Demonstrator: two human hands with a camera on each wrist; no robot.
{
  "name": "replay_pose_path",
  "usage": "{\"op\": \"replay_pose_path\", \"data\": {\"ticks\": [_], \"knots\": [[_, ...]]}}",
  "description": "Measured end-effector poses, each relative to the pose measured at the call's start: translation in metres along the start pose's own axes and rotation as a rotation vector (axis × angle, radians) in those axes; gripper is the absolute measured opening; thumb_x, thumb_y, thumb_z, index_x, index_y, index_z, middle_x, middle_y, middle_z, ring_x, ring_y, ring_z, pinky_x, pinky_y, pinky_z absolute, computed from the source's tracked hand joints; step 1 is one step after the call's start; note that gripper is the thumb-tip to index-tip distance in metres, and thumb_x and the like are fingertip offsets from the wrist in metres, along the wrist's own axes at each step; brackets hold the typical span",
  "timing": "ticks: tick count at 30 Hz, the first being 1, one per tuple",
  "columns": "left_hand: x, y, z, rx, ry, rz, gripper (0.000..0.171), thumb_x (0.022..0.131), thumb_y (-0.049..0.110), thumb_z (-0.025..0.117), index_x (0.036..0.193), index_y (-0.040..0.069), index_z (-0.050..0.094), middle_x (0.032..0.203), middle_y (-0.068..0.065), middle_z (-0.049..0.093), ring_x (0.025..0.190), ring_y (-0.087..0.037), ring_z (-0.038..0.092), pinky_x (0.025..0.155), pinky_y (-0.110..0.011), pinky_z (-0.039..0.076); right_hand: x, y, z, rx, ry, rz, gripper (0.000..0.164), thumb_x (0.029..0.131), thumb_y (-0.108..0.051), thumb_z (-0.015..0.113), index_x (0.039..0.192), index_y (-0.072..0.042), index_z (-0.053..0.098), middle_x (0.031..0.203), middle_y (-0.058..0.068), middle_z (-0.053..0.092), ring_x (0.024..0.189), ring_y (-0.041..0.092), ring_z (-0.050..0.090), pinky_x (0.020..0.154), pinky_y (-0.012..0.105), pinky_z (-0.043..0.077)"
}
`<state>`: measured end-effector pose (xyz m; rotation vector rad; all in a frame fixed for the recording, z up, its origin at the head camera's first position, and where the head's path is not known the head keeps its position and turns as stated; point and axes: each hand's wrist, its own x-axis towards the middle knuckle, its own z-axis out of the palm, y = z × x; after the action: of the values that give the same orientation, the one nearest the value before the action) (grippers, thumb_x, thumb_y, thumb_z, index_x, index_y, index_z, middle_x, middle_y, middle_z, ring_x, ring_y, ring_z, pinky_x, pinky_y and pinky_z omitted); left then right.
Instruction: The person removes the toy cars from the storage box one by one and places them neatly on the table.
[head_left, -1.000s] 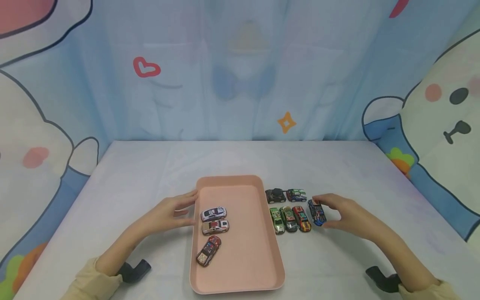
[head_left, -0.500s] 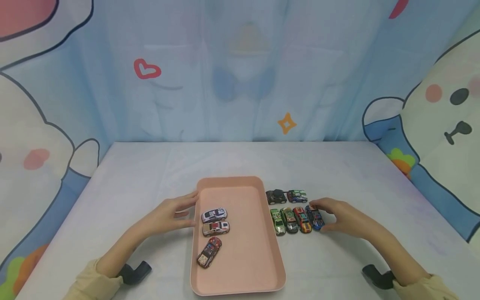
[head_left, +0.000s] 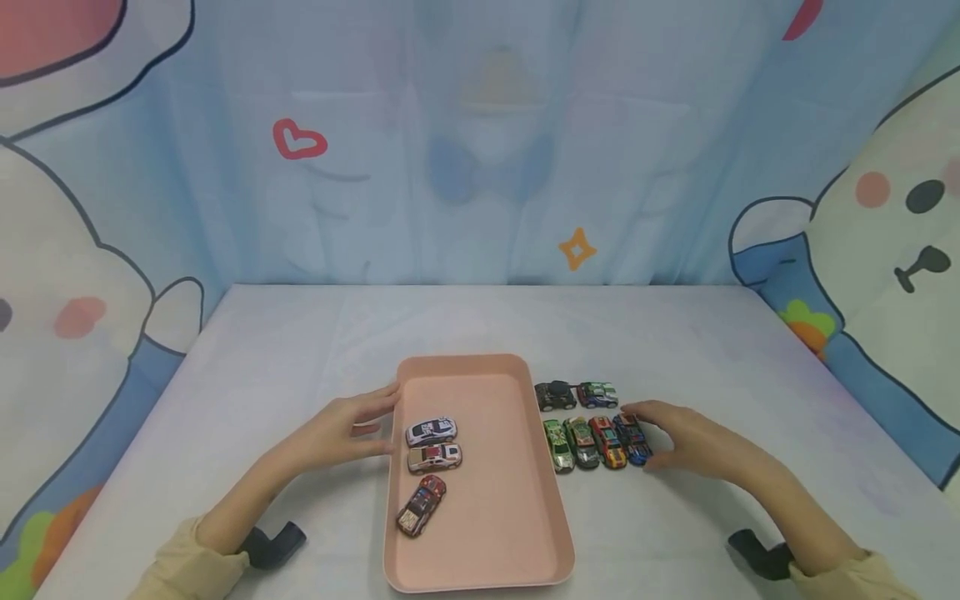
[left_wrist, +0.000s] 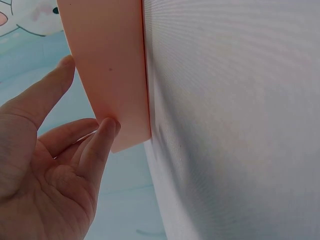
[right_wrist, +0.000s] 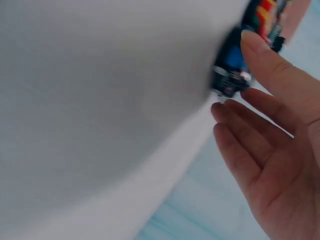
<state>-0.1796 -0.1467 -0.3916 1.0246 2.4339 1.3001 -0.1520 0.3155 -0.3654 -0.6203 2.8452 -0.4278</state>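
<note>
My right hand [head_left: 701, 442] pinches a dark blue toy car [head_left: 633, 440] end to end between thumb and forefinger; the other fingers extend beyond it in the right wrist view. This car stands at the right end of a row, beside a red-and-yellow toy car [head_left: 608, 442], a dark green one [head_left: 582, 442] and a light green one [head_left: 558, 446]. On the left, my left hand [head_left: 341, 429] rests thumb and fingertips against the side of a pink tray [head_left: 502, 500], fingers fairly straight. In the left wrist view they touch the tray's outer wall [left_wrist: 112, 65].
Inside the tray lie a white-and-blue toy car [head_left: 431, 430], a beige-and-red one [head_left: 434, 457] and a slanted dark red one [head_left: 422, 506]. Behind the row stand a black toy car [head_left: 556, 395] and a green-and-white one [head_left: 597, 394]. A printed curtain [head_left: 480, 225] hangs behind the table.
My right hand has slid the dark blue toy car left, up beside the red-and-yellow one, closing the gap in the row. The left hand stays at the tray.
</note>
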Motion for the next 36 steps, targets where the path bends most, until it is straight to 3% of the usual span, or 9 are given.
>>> {"op": "replay_pose_path", "data": {"ticks": [7, 11, 15, 21, 27, 31, 36], "knots": [[0.000, 0.000, 0.001, 0.000, 0.001, -0.008, 0.071, 0.081, 0.015, 0.074, 0.138, -0.007, 0.037, 0.147, -0.022, 0.024, 0.125, -0.039, 0.039, 0.091, -0.033, 0.048, 0.001, -0.035, -0.029, -0.141, 0.099, -0.134, 0.063, 0.075, -0.009, 0.079, 0.130, 0.004, 0.050, 0.129, 0.024, 0.050, 0.115, 0.041, 0.049, 0.090, 0.052, 0.048], [-0.001, 0.000, -0.001, -0.001, 0.001, -0.008, 0.071, 0.082, 0.015, 0.073, 0.138, -0.007, 0.037, 0.148, -0.021, 0.024, 0.125, -0.039, 0.040, 0.092, -0.033, 0.048, 0.016, -0.070, -0.044, -0.134, 0.141, -0.242, 0.053, 0.081, -0.009, 0.074, 0.129, 0.000, 0.053, 0.129, 0.018, 0.052, 0.115, 0.035, 0.051, 0.089, 0.047, 0.050], [-0.001, 0.000, 0.000, 0.001, 0.000, -0.007, 0.071, 0.082, 0.015, 0.073, 0.138, -0.007, 0.037, 0.148, -0.022, 0.024, 0.125, -0.039, 0.039, 0.092, -0.033, 0.048, 0.036, -0.102, -0.046, -0.118, 0.130, -0.355, 0.045, 0.084, -0.009, 0.071, 0.126, -0.001, 0.056, 0.126, 0.013, 0.056, 0.113, 0.029, 0.054, 0.088, 0.040, 0.052], [0.001, -0.001, 0.002, 0.002, -0.002, 0.003, 0.070, 0.082, 0.014, 0.073, 0.138, -0.007, 0.037, 0.147, -0.022, 0.024, 0.125, -0.039, 0.039, 0.091, -0.033, 0.048, 0.062, -0.149, -0.028, -0.115, 0.005, -0.449, 0.035, 0.085, -0.008, 0.070, 0.119, -0.004, 0.062, 0.117, 0.005, 0.062, 0.104, 0.019, 0.060, 0.085, 0.029, 0.053], [0.004, -0.001, 0.004, -0.012, -0.012, 0.015, 0.070, 0.082, 0.012, 0.073, 0.137, -0.009, 0.036, 0.147, -0.023, 0.024, 0.126, -0.038, 0.037, 0.092, -0.032, 0.047, 0.074, -0.183, 0.003, -0.153, -0.182, -0.594, 0.041, 0.082, -0.007, 0.072, 0.122, -0.009, 0.062, 0.120, -0.001, 0.061, 0.112, 0.010, 0.054, 0.092, 0.019, 0.046], [0.002, 0.000, 0.002, -0.008, -0.008, 0.014, 0.070, 0.082, 0.011, 0.073, 0.137, -0.010, 0.036, 0.147, -0.024, 0.024, 0.126, -0.039, 0.038, 0.092, -0.032, 0.048, 0.079, -0.201, 0.019, -0.269, -0.209, -0.689, 0.046, 0.082, -0.007, 0.071, 0.126, -0.012, 0.060, 0.127, -0.004, 0.057, 0.116, 0.006, 0.050, 0.096, 0.017, 0.042], [0.001, 0.000, 0.000, -0.012, -0.010, 0.018, 0.070, 0.082, 0.011, 0.073, 0.137, -0.011, 0.036, 0.147, -0.023, 0.023, 0.126, -0.038, 0.038, 0.092, -0.032, 0.047, 0.087, -0.215, 0.029, -0.347, -0.206, -0.727, 0.041, 0.087, -0.009, 0.067, 0.126, -0.018, 0.061, 0.126, -0.008, 0.057, 0.115, 0.003, 0.049, 0.095, 0.017, 0.043]]}}
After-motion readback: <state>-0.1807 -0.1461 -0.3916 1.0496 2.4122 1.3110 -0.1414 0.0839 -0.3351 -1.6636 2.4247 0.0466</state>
